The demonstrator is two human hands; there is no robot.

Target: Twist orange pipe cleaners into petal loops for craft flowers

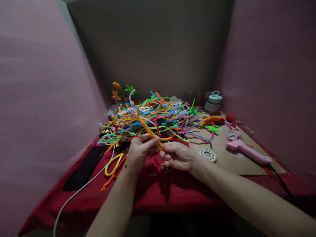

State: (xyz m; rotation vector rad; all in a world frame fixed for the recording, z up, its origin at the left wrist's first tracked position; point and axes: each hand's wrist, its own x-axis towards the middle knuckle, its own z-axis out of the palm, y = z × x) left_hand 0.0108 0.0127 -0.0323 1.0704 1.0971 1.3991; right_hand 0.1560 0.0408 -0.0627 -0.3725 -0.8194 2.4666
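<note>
My left hand (140,149) and my right hand (178,156) meet over the red cloth (158,191), both pinched on the lower end of an orange pipe cleaner (145,125). The stem slants up and left from my fingers, with a short cross twist near its top. Just behind it lies a big tangled heap of coloured pipe cleaners (160,120).
A black phone (85,166) with a white cable (76,194) lies at the left, yellow-handled scissors (113,164) beside it. On a brown board (234,154) at the right rest a pink glue gun (247,151) and a white ring (208,154). A pale green tape dispenser (213,101) stands behind.
</note>
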